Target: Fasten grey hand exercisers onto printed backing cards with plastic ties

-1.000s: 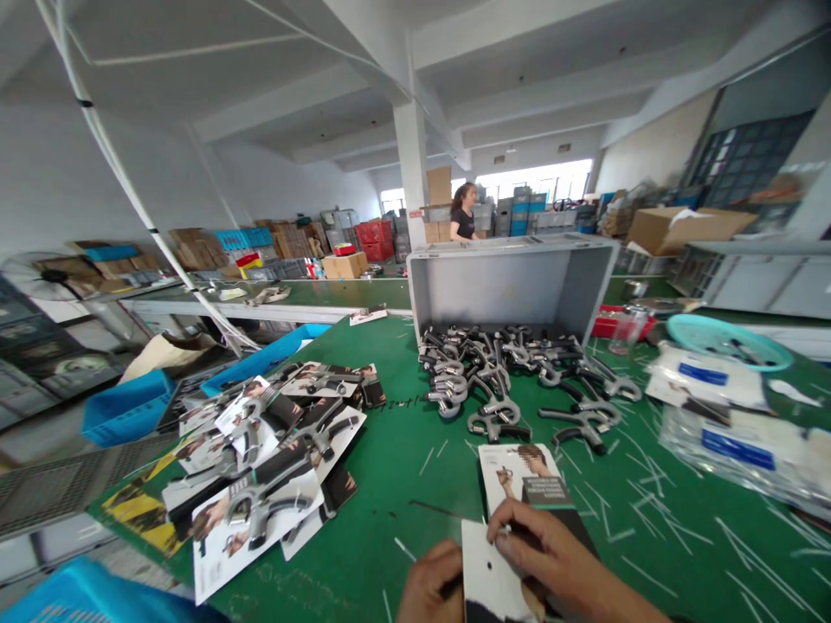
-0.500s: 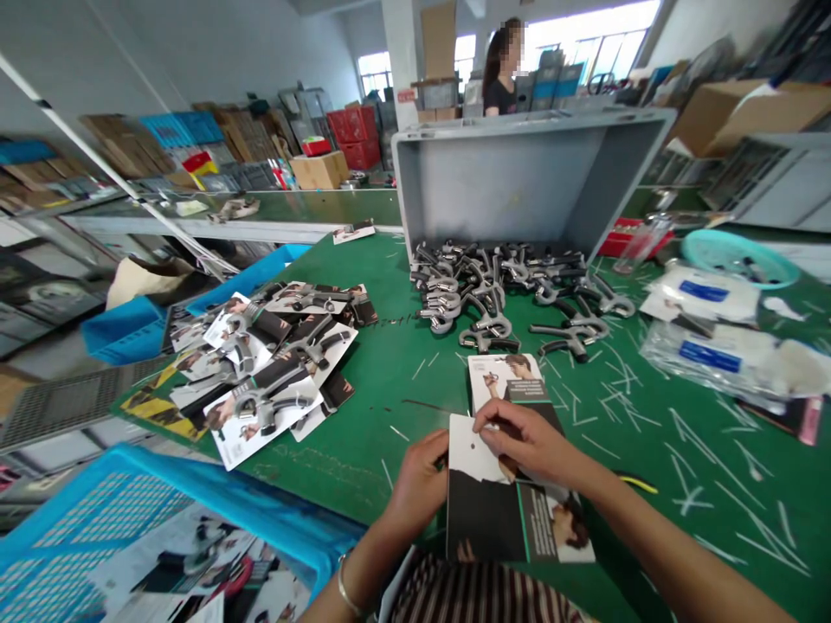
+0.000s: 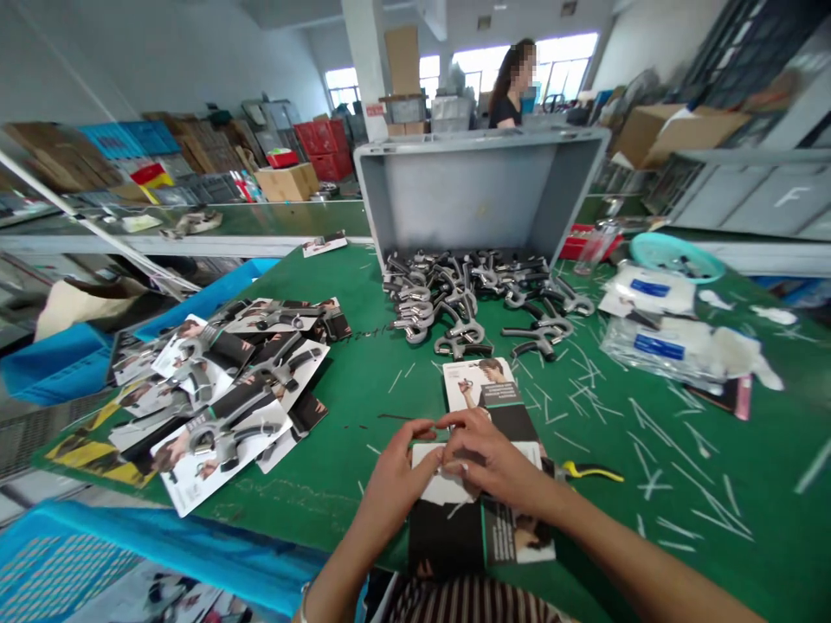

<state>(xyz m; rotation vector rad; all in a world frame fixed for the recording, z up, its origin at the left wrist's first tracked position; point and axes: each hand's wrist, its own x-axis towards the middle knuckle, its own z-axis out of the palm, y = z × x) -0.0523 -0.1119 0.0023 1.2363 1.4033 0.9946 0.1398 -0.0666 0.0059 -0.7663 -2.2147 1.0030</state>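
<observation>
A printed backing card [image 3: 447, 541], black and white with a photo, lies at the table's near edge. Both hands meet over its white end. My left hand [image 3: 401, 472] grips the card's edge, its thumb pressed onto the white part. Fingers of my right hand [image 3: 486, 454] are pinched together beside the left fingertips, where a thin white strip [image 3: 460, 507] comes out below them; their exact hold is partly hidden. Another printed card [image 3: 479, 381] lies just beyond. To the right of the hands rests a yellow-handled tool [image 3: 594, 472].
Grey-and-black curved-handled devices [image 3: 464, 294] spill from a tipped grey crate [image 3: 467, 190]. Carded devices [image 3: 227, 381] are piled left. White strips [image 3: 655, 424] scatter right, near plastic bags [image 3: 662, 346] and a turquoise basin [image 3: 679, 255]. A blue basket [image 3: 149, 541] stands lower left; a person [image 3: 510, 104] is beyond.
My left hand has moved up onto the card's white end, against the right fingers. A thin white strip now shows there. The view has turned right, uncovering the yellow-handled tool.
</observation>
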